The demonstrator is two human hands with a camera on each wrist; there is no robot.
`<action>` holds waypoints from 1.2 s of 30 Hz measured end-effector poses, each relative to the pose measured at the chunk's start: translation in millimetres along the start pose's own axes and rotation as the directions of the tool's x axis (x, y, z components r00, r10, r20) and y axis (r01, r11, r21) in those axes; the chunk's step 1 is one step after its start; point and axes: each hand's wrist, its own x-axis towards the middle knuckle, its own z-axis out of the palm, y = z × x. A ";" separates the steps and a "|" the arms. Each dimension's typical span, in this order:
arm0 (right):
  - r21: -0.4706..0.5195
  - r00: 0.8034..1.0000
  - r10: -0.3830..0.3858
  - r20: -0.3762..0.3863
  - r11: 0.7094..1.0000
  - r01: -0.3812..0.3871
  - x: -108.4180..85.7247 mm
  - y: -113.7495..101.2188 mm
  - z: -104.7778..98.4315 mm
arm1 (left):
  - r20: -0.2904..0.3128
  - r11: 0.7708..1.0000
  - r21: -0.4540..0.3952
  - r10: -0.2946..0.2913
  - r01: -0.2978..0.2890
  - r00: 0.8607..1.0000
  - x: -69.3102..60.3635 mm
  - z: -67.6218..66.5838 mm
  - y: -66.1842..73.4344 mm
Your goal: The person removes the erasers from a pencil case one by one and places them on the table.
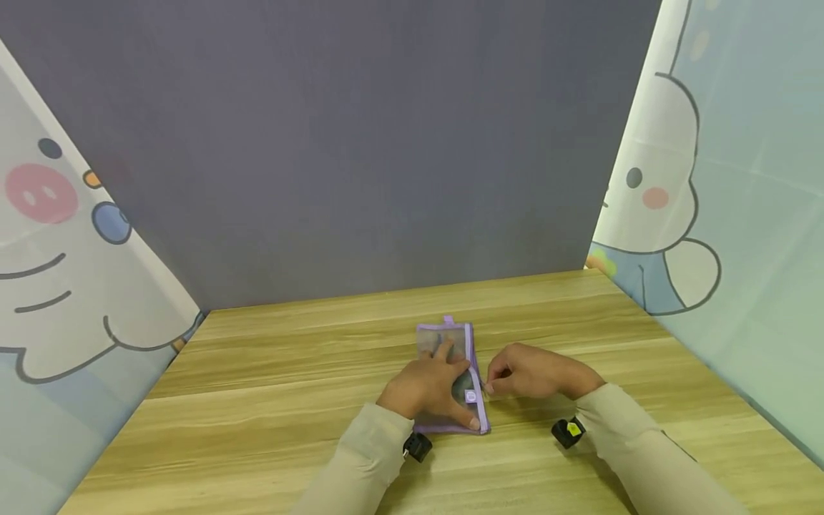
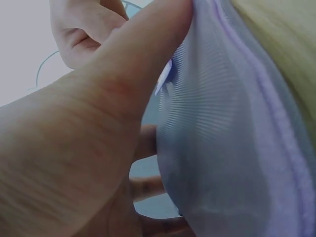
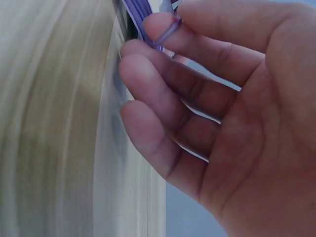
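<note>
A grey mesh zipper pouch [image 1: 428, 337] with purple edging lies on the wooden table. My left hand [image 1: 430, 386] rests spread across it, thumb near the front right corner. Close up in the left wrist view, the mesh [image 2: 222, 148] bulges beside the thumb. To the right of the pouch, my right hand [image 1: 531, 370] pinches a thin purple zipper pull [image 3: 169, 32] between thumb and index finger. Its other fingers are loosely curled. The purple zipper [image 3: 140, 10] runs along the pouch's right edge. Whatever lies inside the pouch is hard to make out.
The wooden table [image 1: 270, 386] extends around the pouch on all sides. A dark grey panel [image 1: 386, 143] stands behind it. Cartoon-printed curtains hang at the left [image 1: 96, 286] and right [image 1: 740, 214]. Black wrist cameras sit below both hands.
</note>
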 end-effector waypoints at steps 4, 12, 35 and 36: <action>0.006 1.000 -0.004 0.020 1.000 0.003 -1.2 -1.1 0.8 | -0.006 1.000 -0.004 0.011 -0.011 1.000 0.6 2.5 -1.6; 0.084 0.992 -0.039 0.119 0.996 0.030 -2.3 -3.8 -0.7 | 0.005 1.000 -0.026 0.009 -0.008 1.000 1.5 3.0 -5.1; 0.309 0.939 -0.171 0.299 0.948 0.074 0.7 -10.7 3.8 | -0.028 0.989 -0.141 0.043 -0.046 0.999 2.3 1.0 -18.8; 0.308 0.939 -0.168 0.300 0.949 0.072 0.8 -11.4 3.9 | -0.029 0.989 -0.142 0.043 -0.047 0.999 2.0 1.4 -19.4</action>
